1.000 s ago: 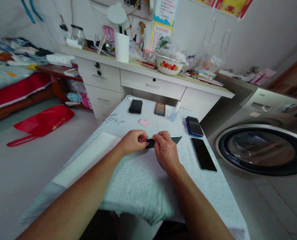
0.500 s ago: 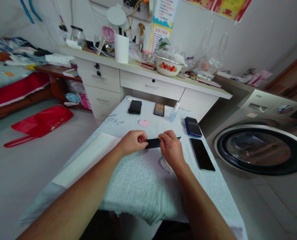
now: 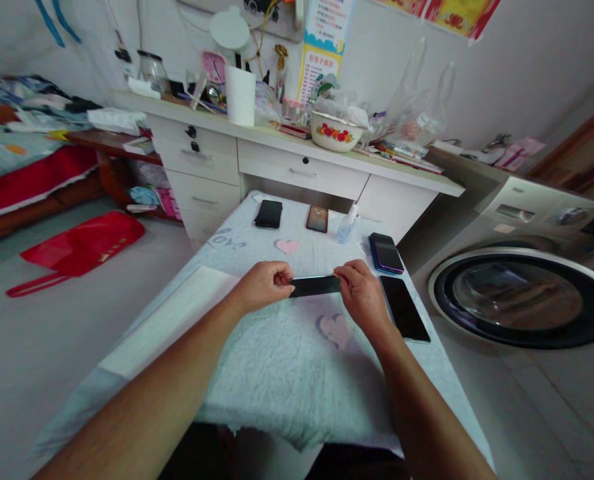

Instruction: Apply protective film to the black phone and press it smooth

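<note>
A black smartphone (image 3: 315, 286) is held sideways just above the cloth-covered table, its dark face toward me. My left hand (image 3: 267, 283) is closed on its left end, thumb toward the near side. At the other end my right hand (image 3: 361, 291) is closed, thumb and fingertips pinched at the upper edge; the hand hides that end of the phone. Whether something thin is between those fingertips cannot be made out. Close to my right hand lies a large black phone (image 3: 405, 309), with a stack of phones (image 3: 387, 253) beyond it.
Farther back on the table are a black phone (image 3: 269, 214), a brownish phone (image 3: 317, 219) and a clear spray bottle (image 3: 345, 227). A pale flat strip (image 3: 171, 320) lies at the left. Behind stands a white desk (image 3: 301, 160); a washing machine (image 3: 521, 267) is at the right.
My right hand has slid rightward along the phone's upper edge, from near its middle to its right end, uncovering more of the dark face. My left hand has barely moved.
</note>
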`<act>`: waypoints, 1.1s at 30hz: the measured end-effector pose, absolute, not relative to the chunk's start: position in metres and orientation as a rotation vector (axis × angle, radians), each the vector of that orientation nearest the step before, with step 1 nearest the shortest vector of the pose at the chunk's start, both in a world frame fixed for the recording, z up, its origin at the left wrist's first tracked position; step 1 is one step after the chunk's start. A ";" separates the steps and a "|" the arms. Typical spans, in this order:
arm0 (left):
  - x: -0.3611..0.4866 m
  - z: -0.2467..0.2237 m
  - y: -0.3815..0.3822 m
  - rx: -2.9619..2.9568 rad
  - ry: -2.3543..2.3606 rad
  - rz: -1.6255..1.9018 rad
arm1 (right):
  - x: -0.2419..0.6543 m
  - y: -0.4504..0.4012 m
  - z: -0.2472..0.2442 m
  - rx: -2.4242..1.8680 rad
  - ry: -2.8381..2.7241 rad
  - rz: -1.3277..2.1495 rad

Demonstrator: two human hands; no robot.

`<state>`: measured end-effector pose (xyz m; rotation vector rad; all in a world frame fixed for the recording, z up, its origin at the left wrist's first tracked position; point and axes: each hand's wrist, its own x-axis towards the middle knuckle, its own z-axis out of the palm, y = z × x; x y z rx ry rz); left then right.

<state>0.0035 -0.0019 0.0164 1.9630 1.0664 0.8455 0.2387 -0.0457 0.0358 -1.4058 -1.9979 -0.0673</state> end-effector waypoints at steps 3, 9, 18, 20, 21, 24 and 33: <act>0.003 0.016 -0.001 1.956 1.072 0.833 | 0.246 -0.044 0.031 -1.393 -1.932 -0.092; 0.003 0.016 -0.001 1.962 1.074 0.825 | 0.259 -0.043 0.024 -1.388 -1.827 -0.142; 0.004 0.020 -0.003 1.976 1.083 0.811 | 0.267 -0.043 0.023 -1.404 -1.685 -0.086; 0.005 0.020 -0.003 1.975 1.081 0.806 | 0.268 -0.043 0.023 -1.393 -1.655 -0.054; 0.005 0.020 -0.003 1.974 1.080 0.806 | 0.268 -0.042 0.022 -1.391 -1.638 -0.037; 0.004 0.019 -0.002 1.977 1.076 0.807 | 0.269 -0.042 0.020 -1.408 -1.587 0.019; 0.005 0.019 -0.002 1.968 1.093 0.804 | 0.273 -0.040 0.010 -1.509 -1.408 0.230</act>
